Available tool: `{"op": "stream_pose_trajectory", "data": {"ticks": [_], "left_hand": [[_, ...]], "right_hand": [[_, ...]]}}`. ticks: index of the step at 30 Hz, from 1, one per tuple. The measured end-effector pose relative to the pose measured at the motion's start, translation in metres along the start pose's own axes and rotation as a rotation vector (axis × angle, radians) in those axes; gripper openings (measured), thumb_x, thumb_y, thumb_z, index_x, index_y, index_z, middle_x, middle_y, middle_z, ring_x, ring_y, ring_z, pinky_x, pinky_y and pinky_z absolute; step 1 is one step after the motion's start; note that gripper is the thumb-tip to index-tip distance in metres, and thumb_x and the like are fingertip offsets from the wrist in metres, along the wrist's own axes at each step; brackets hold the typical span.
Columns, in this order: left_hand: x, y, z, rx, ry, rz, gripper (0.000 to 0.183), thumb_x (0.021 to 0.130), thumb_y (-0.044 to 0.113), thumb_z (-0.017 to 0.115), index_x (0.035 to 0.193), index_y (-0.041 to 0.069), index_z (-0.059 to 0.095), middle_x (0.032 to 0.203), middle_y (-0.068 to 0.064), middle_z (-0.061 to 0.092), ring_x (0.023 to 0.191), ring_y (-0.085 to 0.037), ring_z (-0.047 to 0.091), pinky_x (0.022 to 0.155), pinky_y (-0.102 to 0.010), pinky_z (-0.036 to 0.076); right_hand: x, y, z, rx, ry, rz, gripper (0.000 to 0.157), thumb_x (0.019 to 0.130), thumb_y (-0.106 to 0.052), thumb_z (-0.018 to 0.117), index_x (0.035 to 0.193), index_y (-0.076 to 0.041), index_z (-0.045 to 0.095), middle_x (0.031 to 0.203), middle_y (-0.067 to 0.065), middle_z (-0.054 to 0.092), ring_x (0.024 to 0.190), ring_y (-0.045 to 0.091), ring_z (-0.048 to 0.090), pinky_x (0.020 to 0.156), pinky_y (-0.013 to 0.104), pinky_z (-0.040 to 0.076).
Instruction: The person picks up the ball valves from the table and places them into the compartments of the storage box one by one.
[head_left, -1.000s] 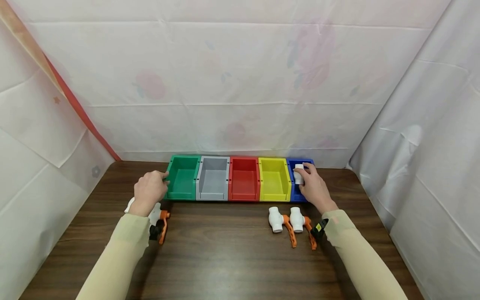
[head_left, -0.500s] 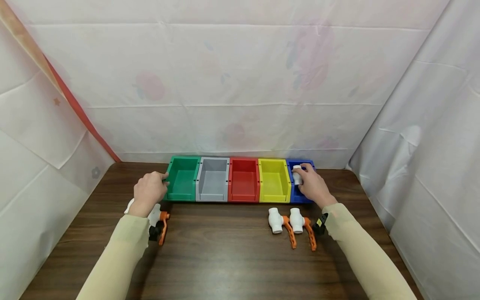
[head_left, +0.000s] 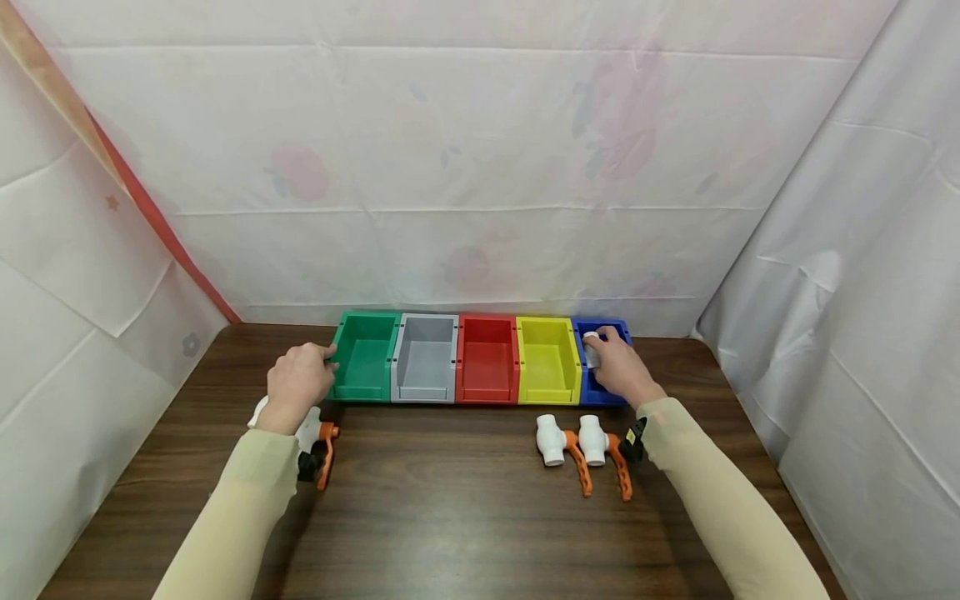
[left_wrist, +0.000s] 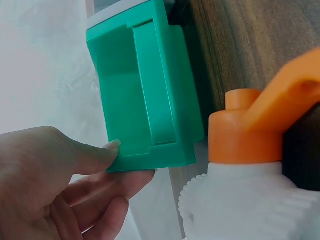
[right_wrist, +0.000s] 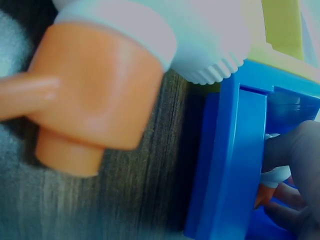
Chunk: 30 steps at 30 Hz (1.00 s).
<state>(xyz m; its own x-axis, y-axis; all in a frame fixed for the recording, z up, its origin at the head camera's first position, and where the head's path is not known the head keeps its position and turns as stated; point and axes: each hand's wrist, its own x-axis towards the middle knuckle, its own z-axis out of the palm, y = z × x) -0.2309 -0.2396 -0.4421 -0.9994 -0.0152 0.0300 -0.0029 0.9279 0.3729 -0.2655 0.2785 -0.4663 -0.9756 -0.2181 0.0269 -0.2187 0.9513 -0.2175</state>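
Observation:
My left hand (head_left: pixel 300 382) pinches the outer side wall of the green bin (left_wrist: pixel 161 95), thumb over the rim and fingers outside it, as the left wrist view shows. At the far right end of the row, my right hand (head_left: pixel 621 365) reaches down into the blue bin (right_wrist: pixel 245 150). Its thumb and fingers grip a white ball valve (head_left: pixel 591 356), mostly hidden by the hand; a bit of its orange part (right_wrist: pixel 264 195) shows in the right wrist view. A white valve with an orange handle (head_left: pixel 327 454) lies under my left wrist.
Grey (head_left: pixel 426 392), red (head_left: pixel 488 392) and yellow (head_left: pixel 550 393) bins stand between the green and blue ones, against the back curtain. Two white ball valves (head_left: pixel 551 440) with orange handles lie side by side on the wooden table (head_left: pixel 450 517), in front of the yellow and blue bins.
My right hand has lowered the ball valve deeper into the blue bin and shifted slightly left. The left hand has stayed at the green bin.

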Motion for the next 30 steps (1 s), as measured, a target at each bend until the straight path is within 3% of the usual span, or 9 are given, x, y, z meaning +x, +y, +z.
{"op": "stream_pose_trajectory", "data": {"ticks": [6, 18, 30], "left_hand": [[-0.0005, -0.0001, 0.0001, 0.002, 0.002, 0.009, 0.041, 0.100, 0.015, 0.060, 0.139, 0.004, 0.057, 0.132, -0.030, 0.057, 0.047, -0.026, 0.045, 0.042, -0.034, 0.035], [0.0009, -0.0019, 0.0010, -0.003, 0.004, 0.000, 0.041, 0.099, 0.015, 0.060, 0.139, 0.004, 0.058, 0.132, -0.029, 0.057, 0.047, -0.025, 0.044, 0.042, -0.034, 0.035], [0.0033, -0.0021, 0.0023, 0.000, -0.001, -0.007, 0.043, 0.099, 0.016, 0.061, 0.140, 0.004, 0.057, 0.133, -0.030, 0.056, 0.049, -0.026, 0.046, 0.042, -0.035, 0.037]], "right_hand": [[0.0036, 0.0006, 0.0012, -0.020, -0.042, 0.010, 0.062, 0.085, 0.004, 0.069, 0.144, -0.004, 0.051, 0.142, 0.027, 0.037, 0.108, 0.040, 0.057, 0.091, 0.054, 0.049], [0.0092, 0.0007, 0.0028, -0.023, -0.073, 0.032, 0.060, 0.087, 0.006, 0.064, 0.144, -0.003, 0.049, 0.139, 0.026, 0.034, 0.088, 0.030, 0.060, 0.079, 0.045, 0.053], [0.0089, 0.0007, -0.0012, 0.033, -0.113, 0.073, 0.061, 0.091, 0.005, 0.062, 0.149, 0.000, 0.042, 0.141, 0.026, 0.032, 0.094, 0.033, 0.059, 0.085, 0.049, 0.052]]}}
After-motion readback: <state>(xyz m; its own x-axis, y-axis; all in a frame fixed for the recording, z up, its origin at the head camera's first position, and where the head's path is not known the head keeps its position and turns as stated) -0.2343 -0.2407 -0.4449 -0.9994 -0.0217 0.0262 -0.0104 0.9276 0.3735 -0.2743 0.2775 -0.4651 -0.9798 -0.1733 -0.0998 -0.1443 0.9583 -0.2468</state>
